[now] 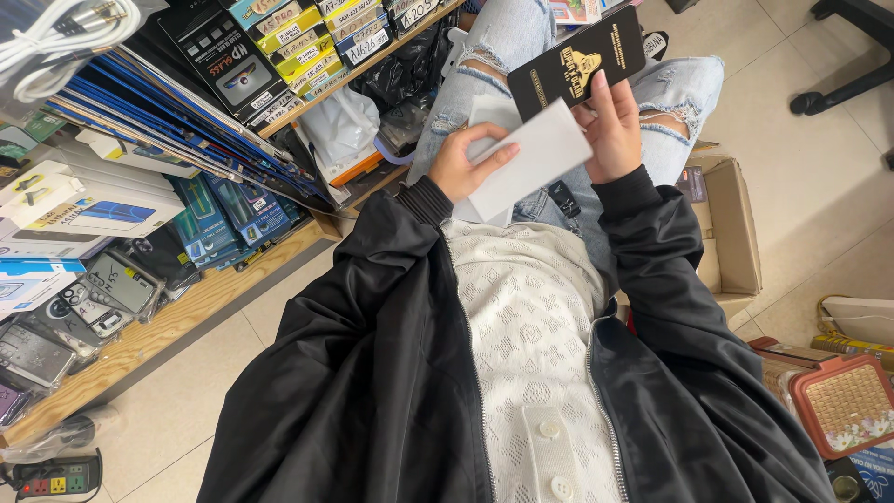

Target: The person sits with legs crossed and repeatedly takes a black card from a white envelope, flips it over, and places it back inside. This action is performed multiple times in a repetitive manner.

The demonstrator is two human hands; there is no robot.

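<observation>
My right hand [616,130] holds a flat black box with a gold emblem [575,61] up over my knees. My left hand [463,163] grips a white rectangular sleeve or card [535,158], tilted and lying just below the black box, its upper corner close to my right palm. Both arms are in black jacket sleeves. Beneath the hands are my legs in ripped light-blue jeans [503,42].
Wooden shelves [168,321] on the left are packed with small boxed accessories and phone cases. An open cardboard box [736,233] sits on the tiled floor to the right. A woven red-rimmed tray [847,402] lies lower right, a power strip [56,477] lower left.
</observation>
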